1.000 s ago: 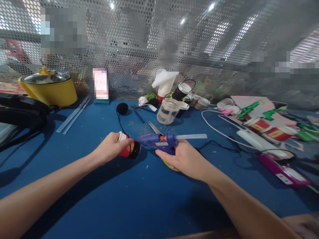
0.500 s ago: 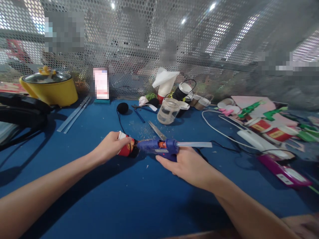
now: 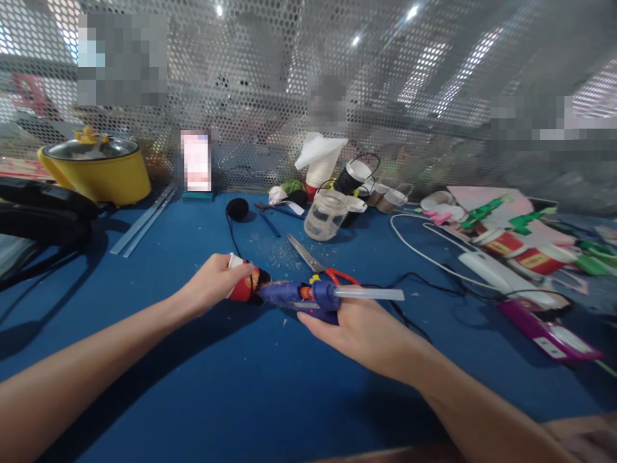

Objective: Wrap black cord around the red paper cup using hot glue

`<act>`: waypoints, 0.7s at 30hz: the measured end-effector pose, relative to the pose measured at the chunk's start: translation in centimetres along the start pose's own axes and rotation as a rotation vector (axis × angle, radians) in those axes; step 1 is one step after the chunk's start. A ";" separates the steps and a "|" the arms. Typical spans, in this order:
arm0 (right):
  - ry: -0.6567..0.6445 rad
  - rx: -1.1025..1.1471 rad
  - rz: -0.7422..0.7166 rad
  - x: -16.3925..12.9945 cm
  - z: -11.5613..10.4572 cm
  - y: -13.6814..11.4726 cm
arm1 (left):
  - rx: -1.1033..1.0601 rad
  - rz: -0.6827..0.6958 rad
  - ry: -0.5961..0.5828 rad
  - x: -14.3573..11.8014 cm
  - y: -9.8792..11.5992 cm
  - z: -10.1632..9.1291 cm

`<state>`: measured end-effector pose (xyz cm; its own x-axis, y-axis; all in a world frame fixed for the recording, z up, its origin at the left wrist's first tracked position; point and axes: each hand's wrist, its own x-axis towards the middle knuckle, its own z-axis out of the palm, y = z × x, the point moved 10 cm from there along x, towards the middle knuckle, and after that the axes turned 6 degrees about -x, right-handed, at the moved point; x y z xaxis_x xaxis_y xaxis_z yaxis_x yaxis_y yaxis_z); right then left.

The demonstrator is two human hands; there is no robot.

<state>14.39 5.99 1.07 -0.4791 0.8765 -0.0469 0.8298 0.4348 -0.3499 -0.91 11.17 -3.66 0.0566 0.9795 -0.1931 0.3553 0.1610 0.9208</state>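
My left hand [image 3: 214,283] is closed around a red paper cup [image 3: 242,287] lying on its side, its white rim toward my palm. Black yarn wraps the cup's far end, and a strand leads back to a black yarn ball [image 3: 237,209]. In my right hand [image 3: 369,328] is a blue glue gun [image 3: 289,294], with a clear glue stick [image 3: 371,294] poking out of its back. The gun's nozzle is at the yarn-wrapped end; whether it touches cannot be made out. Scissors [image 3: 306,253] with red handles lie just behind the gun.
Behind my hands stand a clear plastic jar [image 3: 325,215], pliers [image 3: 270,218] and yarn-wrapped cups [image 3: 354,175]. A yellow pot [image 3: 99,170] and clear glue sticks [image 3: 144,222] are at left. Cables run to a white power strip [image 3: 506,276] and a purple box [image 3: 549,331] at right.
My right hand has brought the glue gun slightly toward me and to the left, uncovering the scissors' red handles. My left hand and the cup have barely moved.
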 end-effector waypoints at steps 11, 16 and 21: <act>-0.023 0.018 0.067 0.1 -0.3 0.5 | 0.020 -0.012 -0.020 -0.3 0.3 0.3; -0.009 0.017 0.024 0.0 0.0 0.2 | 0.027 -0.002 -0.017 -0.2 0.2 0.2; 0.046 0.051 0.016 0.2 -0.6 0.2 | 0.012 -0.009 -0.029 -0.3 0.1 0.3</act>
<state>14.69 6.37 1.56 -0.4514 0.8923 -0.0098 0.8209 0.4109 -0.3967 -0.58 10.88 -3.61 0.0802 0.9741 -0.2113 0.3669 0.1683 0.9149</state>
